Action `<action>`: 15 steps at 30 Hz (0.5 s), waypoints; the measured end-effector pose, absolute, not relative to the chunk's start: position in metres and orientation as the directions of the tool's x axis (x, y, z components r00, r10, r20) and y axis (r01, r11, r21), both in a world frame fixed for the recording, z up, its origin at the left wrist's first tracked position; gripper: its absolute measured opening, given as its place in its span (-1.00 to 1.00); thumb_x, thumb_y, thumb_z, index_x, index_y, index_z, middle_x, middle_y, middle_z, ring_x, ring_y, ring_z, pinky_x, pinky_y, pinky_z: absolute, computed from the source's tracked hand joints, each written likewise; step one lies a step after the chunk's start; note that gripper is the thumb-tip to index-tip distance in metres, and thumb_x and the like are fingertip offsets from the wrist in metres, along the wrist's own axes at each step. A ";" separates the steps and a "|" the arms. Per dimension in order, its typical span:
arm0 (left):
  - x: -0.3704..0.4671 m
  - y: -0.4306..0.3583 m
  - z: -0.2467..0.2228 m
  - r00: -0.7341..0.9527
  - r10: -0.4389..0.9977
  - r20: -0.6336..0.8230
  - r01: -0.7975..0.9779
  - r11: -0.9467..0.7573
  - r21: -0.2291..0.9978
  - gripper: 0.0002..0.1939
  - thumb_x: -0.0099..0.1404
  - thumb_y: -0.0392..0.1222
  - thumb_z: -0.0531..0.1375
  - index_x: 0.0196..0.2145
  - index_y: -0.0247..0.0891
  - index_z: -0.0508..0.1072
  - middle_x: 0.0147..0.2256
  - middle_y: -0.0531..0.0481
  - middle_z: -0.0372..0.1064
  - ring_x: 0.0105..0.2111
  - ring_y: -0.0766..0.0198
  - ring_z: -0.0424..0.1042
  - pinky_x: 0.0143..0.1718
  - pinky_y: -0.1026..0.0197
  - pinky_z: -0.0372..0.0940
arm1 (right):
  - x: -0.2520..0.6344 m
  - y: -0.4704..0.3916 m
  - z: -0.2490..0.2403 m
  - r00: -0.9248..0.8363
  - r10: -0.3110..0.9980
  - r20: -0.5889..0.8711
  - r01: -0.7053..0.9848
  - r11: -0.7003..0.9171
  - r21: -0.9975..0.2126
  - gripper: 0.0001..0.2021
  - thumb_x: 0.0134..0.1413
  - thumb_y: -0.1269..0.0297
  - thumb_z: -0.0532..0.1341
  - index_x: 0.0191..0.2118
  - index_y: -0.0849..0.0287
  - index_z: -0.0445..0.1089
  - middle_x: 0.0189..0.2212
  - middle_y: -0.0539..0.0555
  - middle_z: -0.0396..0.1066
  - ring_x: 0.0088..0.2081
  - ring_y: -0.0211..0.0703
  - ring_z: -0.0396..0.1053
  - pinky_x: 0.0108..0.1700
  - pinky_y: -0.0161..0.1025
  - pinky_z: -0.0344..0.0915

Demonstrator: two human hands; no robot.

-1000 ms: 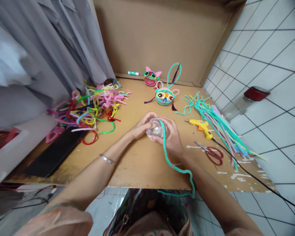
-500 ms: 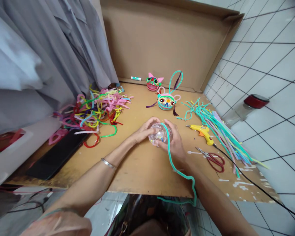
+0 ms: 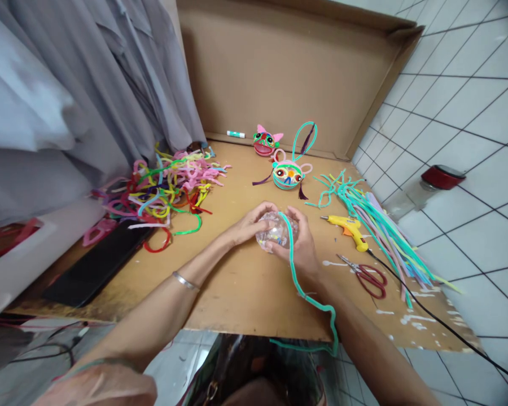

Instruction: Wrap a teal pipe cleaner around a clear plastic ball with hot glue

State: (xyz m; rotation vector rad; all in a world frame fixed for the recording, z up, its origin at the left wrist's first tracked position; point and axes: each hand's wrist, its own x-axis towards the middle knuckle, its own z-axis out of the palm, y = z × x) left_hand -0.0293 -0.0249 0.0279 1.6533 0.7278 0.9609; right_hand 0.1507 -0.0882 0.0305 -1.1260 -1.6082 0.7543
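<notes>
Both hands cup a clear ball (image 3: 276, 232) just above the middle of the bench (image 3: 237, 282). The left hand (image 3: 250, 224) curls its fingers around the ball's left side; the right hand (image 3: 300, 242) grips the right side, pinning a teal pipe cleaner (image 3: 298, 287) that trails over the wrist and off the bench edge. A glue gun (image 3: 350, 228) and scissors (image 3: 366, 273) lie to the right.

A thin silver bangle (image 3: 184, 280) circles the left wrist; sleeves look pinkish, blurred.
</notes>
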 end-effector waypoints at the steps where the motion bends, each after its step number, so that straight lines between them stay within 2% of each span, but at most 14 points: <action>1: -0.030 -0.025 0.029 0.496 0.835 0.239 0.016 -0.284 0.959 -0.56 0.14 0.02 0.22 -0.07 -0.21 0.31 -0.14 -0.03 0.36 -0.13 0.15 0.35 -0.07 0.13 0.31 | 0.151 -0.088 0.030 -0.072 0.925 0.372 0.306 0.376 -0.875 -0.15 -0.22 0.16 0.51 0.24 0.03 0.20 0.23 0.18 0.28 0.27 0.15 0.27 0.31 0.15 0.25; 8: -0.031 -0.032 0.044 0.432 0.860 0.270 0.244 -0.400 0.883 -0.63 0.17 -0.09 0.16 -0.07 -0.21 0.42 -0.09 -0.07 0.37 -0.07 0.11 0.36 0.00 0.07 0.31 | 0.149 -0.086 0.029 -0.036 0.942 0.335 0.304 0.329 -0.894 -0.12 -0.22 0.12 0.50 0.25 0.05 0.17 0.25 0.21 0.25 0.27 0.13 0.27 0.32 0.14 0.24; 12: -0.029 -0.041 0.050 0.405 0.881 0.243 0.264 -0.368 0.892 -0.63 0.21 -0.10 0.14 -0.03 -0.23 0.42 -0.06 -0.09 0.41 -0.01 0.07 0.39 0.11 0.01 0.30 | 0.148 -0.085 0.029 -0.025 0.937 0.348 0.314 0.337 -0.888 -0.13 -0.20 0.13 0.49 0.26 0.07 0.16 0.24 0.22 0.26 0.27 0.12 0.27 0.33 0.14 0.22; 15: -0.025 -0.048 0.050 0.391 0.891 0.230 0.262 -0.348 0.900 -0.57 0.25 -0.02 0.16 0.03 -0.23 0.38 0.01 -0.14 0.40 0.06 0.01 0.37 0.18 -0.05 0.26 | 0.147 -0.085 0.027 -0.008 0.932 0.361 0.329 0.344 -0.880 -0.15 -0.18 0.15 0.48 0.26 0.05 0.15 0.23 0.21 0.27 0.26 0.11 0.28 0.32 0.12 0.23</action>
